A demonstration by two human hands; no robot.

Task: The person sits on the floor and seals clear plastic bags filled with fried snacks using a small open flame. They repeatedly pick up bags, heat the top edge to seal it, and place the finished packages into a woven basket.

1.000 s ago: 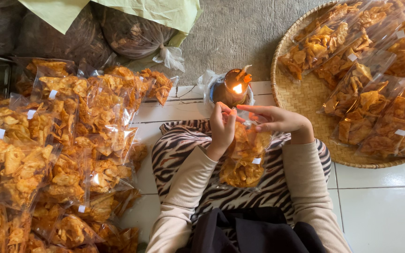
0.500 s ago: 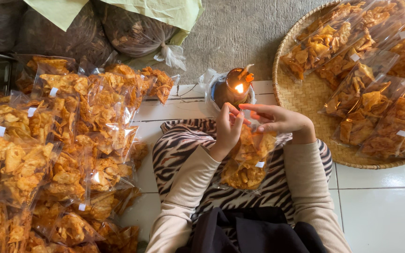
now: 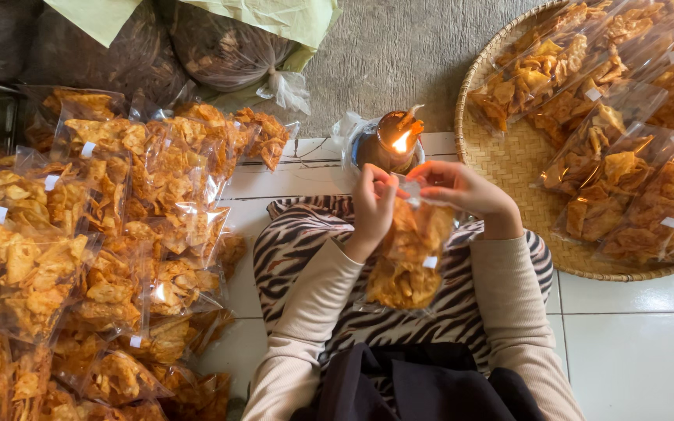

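My left hand (image 3: 370,204) and right hand (image 3: 466,191) both pinch top edge of clear chip bag (image 3: 409,253), stretched flat between fingers, held just near side of lamp flame (image 3: 401,141), mouth close to heat. Bag hangs over my lap, chips settled low. Heap of packed bags (image 3: 95,234) left; woven tray (image 3: 509,156) of bags right.

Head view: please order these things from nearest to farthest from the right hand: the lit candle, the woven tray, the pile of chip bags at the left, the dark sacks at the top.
Measured from the right hand:
1. Lit candle, just above it, between the hands.
2. Woven tray, to its right.
3. Dark sacks, top left, and pile of chip bags, far left: too close to call.
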